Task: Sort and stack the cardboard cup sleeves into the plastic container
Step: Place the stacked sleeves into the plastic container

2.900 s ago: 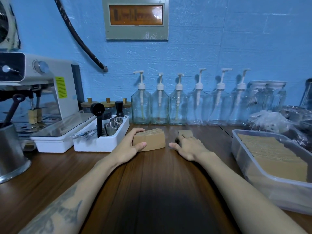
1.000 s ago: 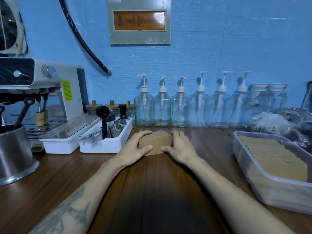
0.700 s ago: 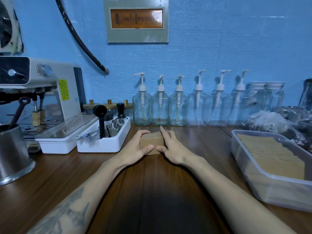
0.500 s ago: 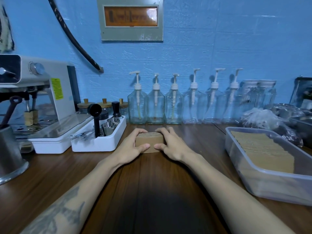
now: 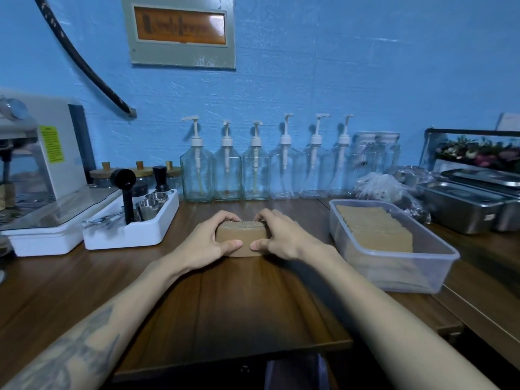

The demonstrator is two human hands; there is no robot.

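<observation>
Wooden counter point(image 5: 84, 282): stack of cardboard cup sleeves point(image 5: 241, 240), centred, long axis left-right, clasped between left hand point(image 5: 206, 244) and right hand point(image 5: 281, 237); plastic container point(image 5: 394, 273) rightward, nearer right hand.

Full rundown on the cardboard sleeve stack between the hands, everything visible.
The stack of flat brown cardboard cup sleeves stands on edge on the dark wooden countertop, corrugated top edges showing and roughly level. Its plain kraft front face looks slightly curved along the bottom. The left hand and right hand grip it from either side, thumbs on the front, fingers curled over the back. It sits left of the clear plastic container, apart from it.
</observation>
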